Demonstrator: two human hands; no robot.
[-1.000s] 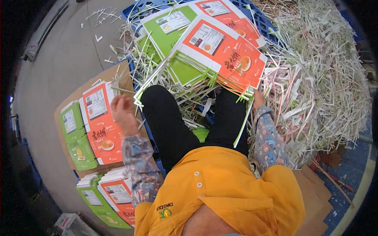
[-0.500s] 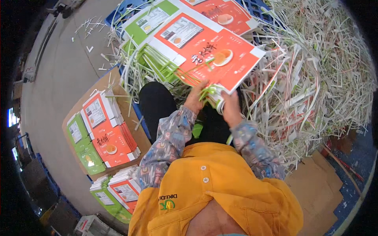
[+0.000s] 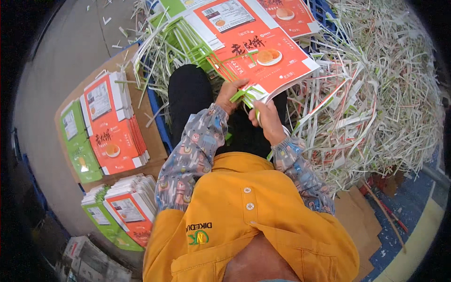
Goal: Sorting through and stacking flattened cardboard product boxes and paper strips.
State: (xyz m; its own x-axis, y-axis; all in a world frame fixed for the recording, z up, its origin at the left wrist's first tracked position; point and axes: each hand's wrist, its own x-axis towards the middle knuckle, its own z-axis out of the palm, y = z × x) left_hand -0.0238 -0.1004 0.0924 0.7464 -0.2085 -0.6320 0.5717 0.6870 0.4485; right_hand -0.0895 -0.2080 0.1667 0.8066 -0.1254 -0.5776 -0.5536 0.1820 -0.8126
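The person wears a yellow-orange button-up shirt (image 3: 244,221) with a small chest logo, patterned grey-blue sleeve covers (image 3: 192,160) and black trousers (image 3: 188,94).

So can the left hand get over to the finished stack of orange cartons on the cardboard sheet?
Probably yes. The left hand grips the printed sheets now, but the stack of orange cartons lies open on the cardboard sheet with nothing between.

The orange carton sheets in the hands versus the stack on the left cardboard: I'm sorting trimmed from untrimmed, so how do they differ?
The held sheets carry loose paper strips at their edges; the left stack has clean edges. Both hands grip the held sheets; the stack lies flat, untouched. Both show orange-and-green printed panels.
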